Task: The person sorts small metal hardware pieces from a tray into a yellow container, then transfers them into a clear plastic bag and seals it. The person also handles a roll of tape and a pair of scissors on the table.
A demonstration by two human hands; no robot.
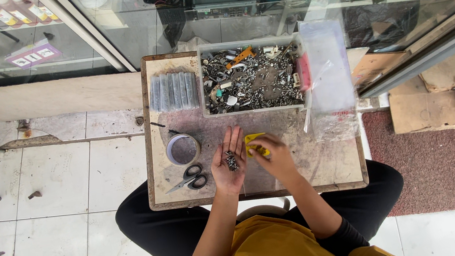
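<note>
My left hand (228,161) lies palm up over the small wooden table (337,165), cupping a little heap of small metal screws (231,160). Right beside it, my right hand (271,153) pinches a small yellow piece (254,140), fingers bent toward the left palm. Just beyond both hands stands a clear plastic bin (250,76) full of mixed metal screws and scrap parts.
A roll of tape (183,149) and black-handled scissors (190,179) lie left of my hands. A row of grey packets (173,91) sits at the table's back left. Clear plastic bags (326,79) lie at the right. Glass showcases stand behind; cardboard (448,99) lies on the floor at right.
</note>
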